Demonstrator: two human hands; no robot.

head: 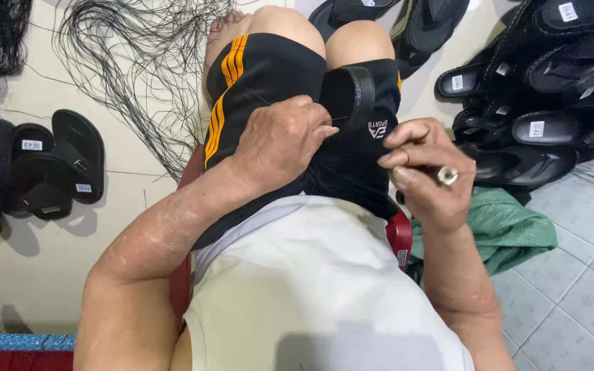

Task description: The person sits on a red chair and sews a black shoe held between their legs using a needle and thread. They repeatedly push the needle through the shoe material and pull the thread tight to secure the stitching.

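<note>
Now left hand (280, 141) fingers grip a black sandal (347, 93); right hand (424, 172) fingers pinch thread.

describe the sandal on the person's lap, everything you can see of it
The sandal is black, rubbery-looking, with a thick ribbed edge. It stands on its side, wedged between the thighs against black shorts. The left hand presses on it from the near side, covering part of it; the right hand is apart, fingers pinched. Its strap is hidden.

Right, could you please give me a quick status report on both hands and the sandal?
Left hand gripping black sandal between the knees. Right hand pinched shut beside it, ringed, apparently on thread. Loose black thread and sandal pile nearby, nothing blocking.
</note>
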